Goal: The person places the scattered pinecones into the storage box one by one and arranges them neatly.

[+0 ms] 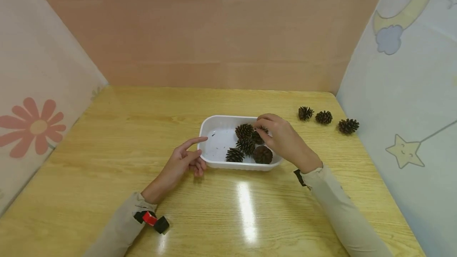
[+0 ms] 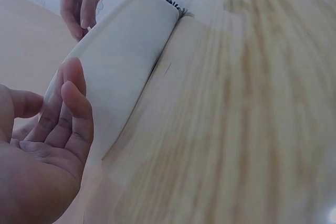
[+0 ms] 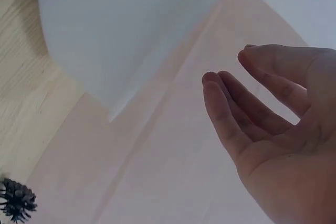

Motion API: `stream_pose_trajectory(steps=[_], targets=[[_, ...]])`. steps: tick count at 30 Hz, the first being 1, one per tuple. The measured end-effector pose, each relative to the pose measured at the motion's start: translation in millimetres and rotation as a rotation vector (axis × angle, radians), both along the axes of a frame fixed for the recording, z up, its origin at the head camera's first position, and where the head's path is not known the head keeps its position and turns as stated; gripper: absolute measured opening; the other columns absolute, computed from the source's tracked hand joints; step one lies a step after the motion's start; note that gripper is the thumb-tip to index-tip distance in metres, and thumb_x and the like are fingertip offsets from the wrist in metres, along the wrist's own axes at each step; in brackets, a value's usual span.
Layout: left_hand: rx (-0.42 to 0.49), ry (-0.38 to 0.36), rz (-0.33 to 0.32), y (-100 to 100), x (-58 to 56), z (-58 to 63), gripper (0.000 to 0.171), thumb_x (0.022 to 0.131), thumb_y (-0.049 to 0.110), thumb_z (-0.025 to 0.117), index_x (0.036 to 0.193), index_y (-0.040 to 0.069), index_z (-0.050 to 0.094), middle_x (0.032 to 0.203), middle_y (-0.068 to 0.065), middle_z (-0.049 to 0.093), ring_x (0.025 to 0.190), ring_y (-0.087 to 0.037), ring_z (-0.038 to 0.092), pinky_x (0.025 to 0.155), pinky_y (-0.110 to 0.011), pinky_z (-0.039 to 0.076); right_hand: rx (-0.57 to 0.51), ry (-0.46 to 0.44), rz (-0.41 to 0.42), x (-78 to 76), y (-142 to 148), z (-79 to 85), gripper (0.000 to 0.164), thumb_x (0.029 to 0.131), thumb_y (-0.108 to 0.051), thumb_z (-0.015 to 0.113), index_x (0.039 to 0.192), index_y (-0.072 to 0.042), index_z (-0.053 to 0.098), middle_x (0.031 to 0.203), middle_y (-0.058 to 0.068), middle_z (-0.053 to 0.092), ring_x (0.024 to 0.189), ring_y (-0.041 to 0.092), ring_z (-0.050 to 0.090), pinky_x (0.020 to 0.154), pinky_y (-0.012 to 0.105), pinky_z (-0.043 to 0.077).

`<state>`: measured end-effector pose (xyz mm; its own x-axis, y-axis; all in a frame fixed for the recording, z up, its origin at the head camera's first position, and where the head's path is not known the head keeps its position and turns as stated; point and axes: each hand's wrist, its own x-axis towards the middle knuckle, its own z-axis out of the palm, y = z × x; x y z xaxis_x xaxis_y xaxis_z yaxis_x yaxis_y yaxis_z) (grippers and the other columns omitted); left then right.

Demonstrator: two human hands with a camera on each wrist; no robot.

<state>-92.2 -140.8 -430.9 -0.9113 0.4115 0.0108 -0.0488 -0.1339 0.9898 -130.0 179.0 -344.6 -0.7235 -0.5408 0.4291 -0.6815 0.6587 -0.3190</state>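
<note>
A white plastic tray (image 1: pixel 217 146) stands on the table with several brown pine cones (image 1: pixel 245 146) gathered in its right half. At its left end, my left hand (image 1: pixel 180 162) has the index finger reaching over the rim and the thumb at the edge. In the left wrist view its other fingers lie loosely bent beside the tray's outer wall (image 2: pixel 126 51). My right hand (image 1: pixel 280 136) is over the tray's right end, fingertips close above a pine cone (image 1: pixel 258 137) that they partly hide. From the right wrist, the thumb and fingers (image 3: pixel 226 114) show apart with nothing between them.
Three more pine cones stand in a row at the table's back right: one on the left (image 1: pixel 305 113), a middle one (image 1: pixel 323 117) and one near the right edge (image 1: pixel 348 126). Small dark flakes lie in the tray. Patterned walls flank the wooden table (image 1: pixel 125 138).
</note>
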Motion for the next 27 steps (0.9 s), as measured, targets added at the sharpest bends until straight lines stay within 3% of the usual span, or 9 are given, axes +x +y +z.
stream_pose_trajectory(steps=[13, 22, 27], targets=[[-0.007, 0.002, 0.001, 0, -1.5, -1.9, 0.049, 0.106, 0.018, 0.051, 0.149, 0.001, 0.038, 0.075, -0.014, 0.070, 0.059, -0.021, 0.066, 0.054, -0.031, 0.056, 0.037, -0.008, -0.170, -10.2, 55, 1.1, 0.023, 0.090, 0.002, 0.071, 0.113, -0.001, 0.068, 0.117, 0.017, 0.064, 0.110, 0.037, 0.061, 0.090, 0.053, 0.052], [-0.020, 0.000, -0.003, 1, -0.3, 0.4, 0.048, 0.106, 0.018, 0.050, 0.150, 0.001, 0.037, 0.074, -0.012, 0.071, 0.058, -0.021, 0.066, 0.053, -0.031, 0.056, 0.033, 0.003, -0.291, -7.6, 97, 6.7, 0.023, 0.088, 0.003, 0.071, 0.111, 0.002, 0.067, 0.112, 0.020, 0.063, 0.091, 0.034, 0.063, 0.074, 0.049, 0.053], [-0.015, 0.000, 0.005, 2, -0.2, 1.0, 0.049, 0.106, 0.018, 0.050, 0.150, 0.001, 0.037, 0.074, -0.011, 0.071, 0.058, -0.021, 0.067, 0.053, -0.030, 0.056, 0.032, -0.047, -0.380, -9.5, 118, 14.0, 0.027, 0.090, 0.001, 0.069, 0.116, 0.004, 0.064, 0.118, 0.027, 0.060, 0.097, 0.043, 0.058, 0.077, 0.056, 0.050]])
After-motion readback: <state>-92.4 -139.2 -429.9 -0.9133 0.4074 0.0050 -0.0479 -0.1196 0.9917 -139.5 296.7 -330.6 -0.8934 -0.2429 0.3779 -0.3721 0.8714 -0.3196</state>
